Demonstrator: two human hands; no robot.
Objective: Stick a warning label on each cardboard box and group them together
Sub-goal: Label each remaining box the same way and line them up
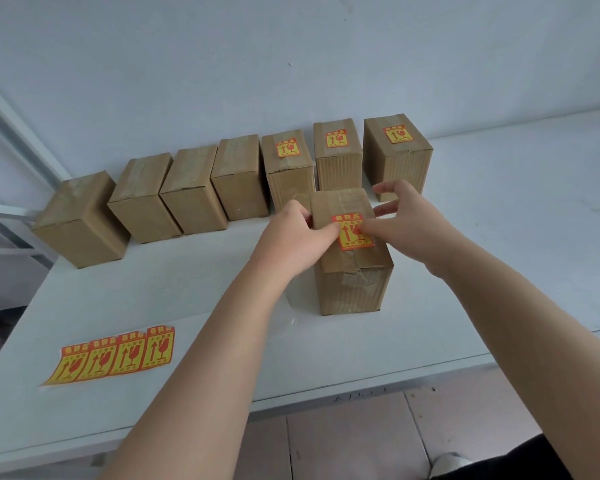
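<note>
A taped cardboard box (355, 285) stands upright on the white table, in front of a row of boxes. A red and yellow warning label (351, 241) lies on its top. My left hand (297, 235) holds the box's left top edge, its thumb pressing the label's left side. My right hand (400, 216) presses the label's right side with thumb, the other fingers spread above the box. Behind, three boxes (397, 157) at the right of the row carry labels; several boxes (191, 192) to the left have bare tops. A strip of several labels (116, 355) lies near the front left.
The white table (201, 292) ends at its front edge near me and its left edge by the label strip. A pale wall stands right behind the row of boxes. Tiled floor and a shoe (451, 460) show below the table edge.
</note>
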